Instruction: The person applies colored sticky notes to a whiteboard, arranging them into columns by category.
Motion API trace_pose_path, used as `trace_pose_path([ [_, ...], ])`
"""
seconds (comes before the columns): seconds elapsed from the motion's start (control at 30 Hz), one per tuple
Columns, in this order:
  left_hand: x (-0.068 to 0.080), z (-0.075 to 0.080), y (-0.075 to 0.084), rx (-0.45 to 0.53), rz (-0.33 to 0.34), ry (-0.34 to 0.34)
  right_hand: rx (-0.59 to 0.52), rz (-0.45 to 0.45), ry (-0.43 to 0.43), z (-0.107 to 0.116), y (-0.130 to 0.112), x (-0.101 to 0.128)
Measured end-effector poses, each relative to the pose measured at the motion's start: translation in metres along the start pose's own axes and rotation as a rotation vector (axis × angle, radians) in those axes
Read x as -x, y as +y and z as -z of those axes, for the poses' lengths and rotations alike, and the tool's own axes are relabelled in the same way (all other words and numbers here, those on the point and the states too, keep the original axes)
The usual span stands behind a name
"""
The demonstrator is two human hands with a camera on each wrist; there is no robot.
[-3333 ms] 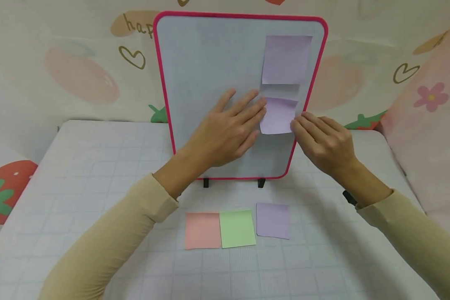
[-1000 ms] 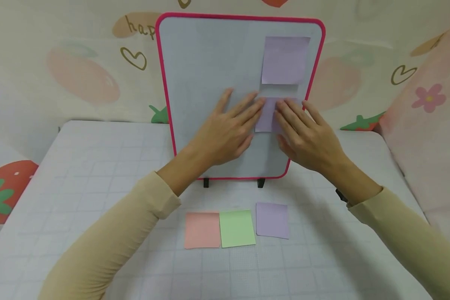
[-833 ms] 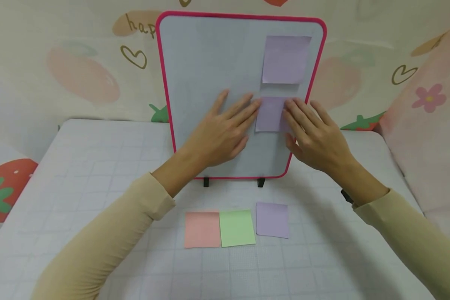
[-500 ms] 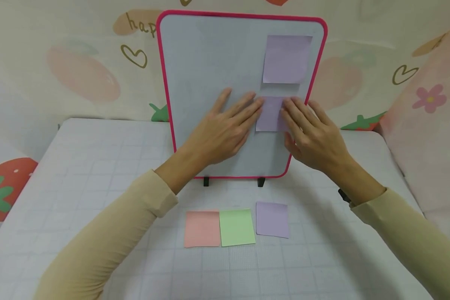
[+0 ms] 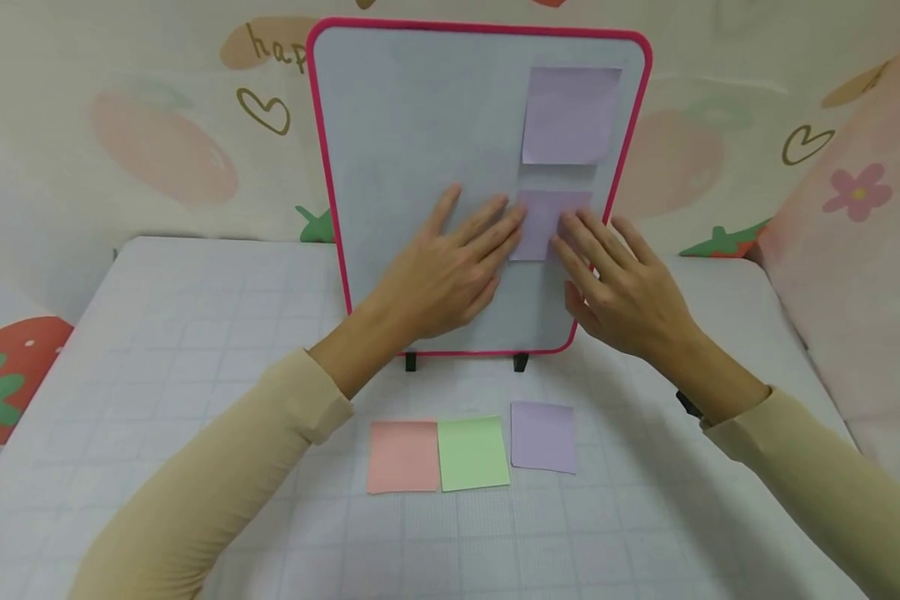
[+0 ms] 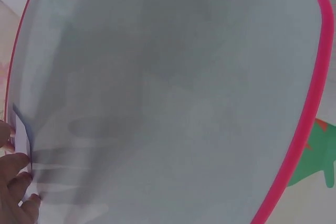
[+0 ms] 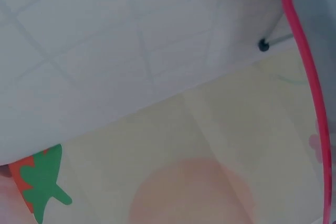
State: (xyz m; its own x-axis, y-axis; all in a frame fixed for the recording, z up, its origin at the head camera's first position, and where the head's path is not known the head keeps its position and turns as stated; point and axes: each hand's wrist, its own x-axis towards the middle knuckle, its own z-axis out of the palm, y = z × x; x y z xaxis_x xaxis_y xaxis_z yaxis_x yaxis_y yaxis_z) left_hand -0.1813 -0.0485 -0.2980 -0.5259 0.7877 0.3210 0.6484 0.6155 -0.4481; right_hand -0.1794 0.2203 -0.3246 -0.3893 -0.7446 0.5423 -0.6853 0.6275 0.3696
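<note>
**A:** Both hands are up on the whiteboard (image 5: pixel 420 150), the pink-framed one standing upright at the back of the surface (image 5: pixel 157 350). The left hand (image 5: pixel 450 267) lies flat on the board face, fingers straight and spread, its fingertips touching the left edge of the lower purple note (image 5: pixel 543 218).

**B:** And the right hand (image 5: pixel 622 287) comes in from the other side, fingers straight too, laid over the right part of that same note. No pinch from either one; each grip is open, flat fingers pressing paper against the board.

**A:** The note sits on the right half of the board, just below the upper purple note (image 5: pixel 570 115), a thin strip of board showing between them.

**B:** Down on the surface in front of the board's feet there are three loose notes: pink note (image 5: pixel 403 456), green note (image 5: pixel 473 452) touching it edge to edge, and a purple loose note (image 5: pixel 543 437) just beside, set slightly further back.

**A:** The left wrist view shows the board face (image 6: pixel 173 98) close up, with fingertips (image 6: pixel 16 182) at the note's edge.
</note>
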Motion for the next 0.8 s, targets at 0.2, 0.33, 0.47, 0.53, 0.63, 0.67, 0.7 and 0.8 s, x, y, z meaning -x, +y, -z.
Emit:
trace_pose_path([
  [0.2, 0.013, -0.003, 0.008, 0.038, -0.014, 0.01, -0.046, -0.033, -0.031, 0.002, -0.011, 0.018],
  [0.33, 0.029, -0.004, 0.015, 0.077, -0.023, -0.044, -0.133, -0.044, -0.022, 0.006, -0.023, 0.029],
  [0.47, 0.046, -0.005, 0.023, 0.138, -0.042, -0.081, -0.273, -0.046, 0.006, 0.014, -0.04, 0.04],
  [0.53, 0.053, -0.006, 0.029, 0.162, -0.06, -0.084, -0.35, -0.045, 0.01, 0.018, -0.048, 0.047],
  [0.63, 0.062, -0.009, 0.039, 0.205, -0.101, -0.107, -0.459, -0.043, -0.033, 0.022, -0.06, 0.06],
  [0.67, 0.064, -0.01, 0.044, 0.221, -0.115, -0.12, -0.497, -0.048, -0.057, 0.022, -0.063, 0.065],
  [0.7, 0.067, -0.011, 0.048, 0.238, -0.13, -0.137, -0.531, -0.054, -0.089, 0.022, -0.066, 0.07],
  [0.8, 0.074, -0.014, 0.061, 0.286, -0.172, -0.188, -0.625, -0.077, -0.202, 0.021, -0.074, 0.084],
])
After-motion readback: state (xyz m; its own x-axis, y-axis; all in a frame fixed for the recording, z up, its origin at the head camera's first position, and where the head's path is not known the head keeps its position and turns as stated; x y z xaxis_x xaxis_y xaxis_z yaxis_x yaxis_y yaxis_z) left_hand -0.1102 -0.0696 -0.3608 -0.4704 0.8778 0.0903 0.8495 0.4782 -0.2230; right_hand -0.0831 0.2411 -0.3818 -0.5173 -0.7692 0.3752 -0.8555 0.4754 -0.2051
